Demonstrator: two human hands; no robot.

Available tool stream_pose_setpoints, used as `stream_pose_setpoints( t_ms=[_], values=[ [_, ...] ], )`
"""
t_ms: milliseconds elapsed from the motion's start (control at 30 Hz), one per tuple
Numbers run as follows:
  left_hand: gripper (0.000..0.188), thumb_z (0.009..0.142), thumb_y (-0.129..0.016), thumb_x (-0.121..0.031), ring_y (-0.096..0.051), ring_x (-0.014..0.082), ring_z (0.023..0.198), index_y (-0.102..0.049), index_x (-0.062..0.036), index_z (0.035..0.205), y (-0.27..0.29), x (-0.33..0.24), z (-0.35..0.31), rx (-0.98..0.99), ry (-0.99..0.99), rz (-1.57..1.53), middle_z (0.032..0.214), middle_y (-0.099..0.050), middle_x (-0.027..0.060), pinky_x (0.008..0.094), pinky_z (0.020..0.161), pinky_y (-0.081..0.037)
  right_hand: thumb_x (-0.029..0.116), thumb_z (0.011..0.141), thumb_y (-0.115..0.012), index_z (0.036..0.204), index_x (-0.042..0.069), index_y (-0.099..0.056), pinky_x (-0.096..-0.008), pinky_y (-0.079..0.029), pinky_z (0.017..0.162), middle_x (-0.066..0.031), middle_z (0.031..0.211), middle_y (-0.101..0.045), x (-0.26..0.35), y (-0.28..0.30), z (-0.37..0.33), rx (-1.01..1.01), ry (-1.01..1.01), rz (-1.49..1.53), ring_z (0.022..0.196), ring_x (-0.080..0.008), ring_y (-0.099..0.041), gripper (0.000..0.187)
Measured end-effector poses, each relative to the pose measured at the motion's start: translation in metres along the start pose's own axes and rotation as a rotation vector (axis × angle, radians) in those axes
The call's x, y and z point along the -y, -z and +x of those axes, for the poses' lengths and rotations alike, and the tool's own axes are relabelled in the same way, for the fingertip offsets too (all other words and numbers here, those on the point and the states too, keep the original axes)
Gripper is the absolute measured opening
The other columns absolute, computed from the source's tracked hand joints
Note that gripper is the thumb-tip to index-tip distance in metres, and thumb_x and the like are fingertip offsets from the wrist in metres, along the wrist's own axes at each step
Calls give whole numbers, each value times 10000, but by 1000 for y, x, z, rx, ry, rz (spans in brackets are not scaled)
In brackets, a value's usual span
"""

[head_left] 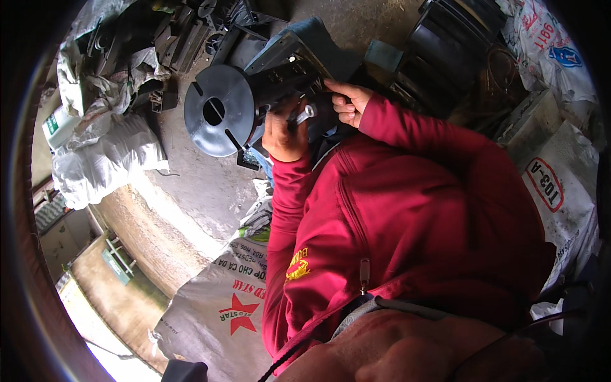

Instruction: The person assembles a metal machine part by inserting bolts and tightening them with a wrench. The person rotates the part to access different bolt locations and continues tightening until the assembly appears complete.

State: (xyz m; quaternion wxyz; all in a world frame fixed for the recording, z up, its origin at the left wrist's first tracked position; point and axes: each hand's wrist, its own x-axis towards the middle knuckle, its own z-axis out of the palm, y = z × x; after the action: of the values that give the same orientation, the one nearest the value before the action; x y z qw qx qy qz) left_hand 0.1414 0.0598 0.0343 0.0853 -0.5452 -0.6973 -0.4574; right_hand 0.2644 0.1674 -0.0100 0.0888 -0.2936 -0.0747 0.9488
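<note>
A dark cylindrical metal assembly [280,83] lies in front of me, with a round grey flange disc [235,130] at its left end. The disc has a central hole and slots cut in its rim. My left hand [284,135] is closed around a wrench [307,114], whose shiny end shows beside the fingers, close to the assembly. On the assembly's right side is my right hand [354,102], its fingers curled and its index fingertip against the dark metal. Whatever small piece lies under that fingertip is hidden.
Dark metal parts [181,41] are piled at the far left, near white plastic sacks [111,156]. A large black drum-like part [452,44] stands at the far right. Printed sacks lie at the right [560,197] and lower left [216,318]. A small tray [248,159] sits below the disc.
</note>
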Motion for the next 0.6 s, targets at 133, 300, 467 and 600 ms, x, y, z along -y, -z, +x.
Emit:
stream_pose_setpoints(
  t_ms=[133,300,467,600],
  values=[
    [304,670,-726,-24,-646,206,767,-598,-85,939,-12,6,0,8,-72,47,867,-655,76,272,655,-512,278,887,-533,823,171,-467,-179,-213,353,64,543,-390,3,3,2,35,-9,-2,382,-15,-307,141],
    [309,656,-702,7,-646,205,776,-599,-72,936,-8,9,-3,33,-45,19,874,-656,77,279,666,-512,287,883,-539,737,157,-448,-178,-211,350,68,519,-378,5,-2,-1,47,-17,-33,371,-12,-301,216],
    [332,623,-684,35,-644,218,790,-592,-58,928,-1,8,-11,74,-20,1,873,-653,83,288,686,-510,305,874,-553,642,156,-422,-180,-218,349,73,497,-367,4,1,2,10,-10,-33,364,-15,-295,305],
    [333,621,-693,41,-642,230,772,-558,-54,909,5,0,-21,95,1,-29,861,-644,100,289,662,-502,303,871,-557,750,125,-490,-181,-221,358,67,512,-368,3,4,1,-7,-4,-36,375,-13,-298,226]
  ],
)
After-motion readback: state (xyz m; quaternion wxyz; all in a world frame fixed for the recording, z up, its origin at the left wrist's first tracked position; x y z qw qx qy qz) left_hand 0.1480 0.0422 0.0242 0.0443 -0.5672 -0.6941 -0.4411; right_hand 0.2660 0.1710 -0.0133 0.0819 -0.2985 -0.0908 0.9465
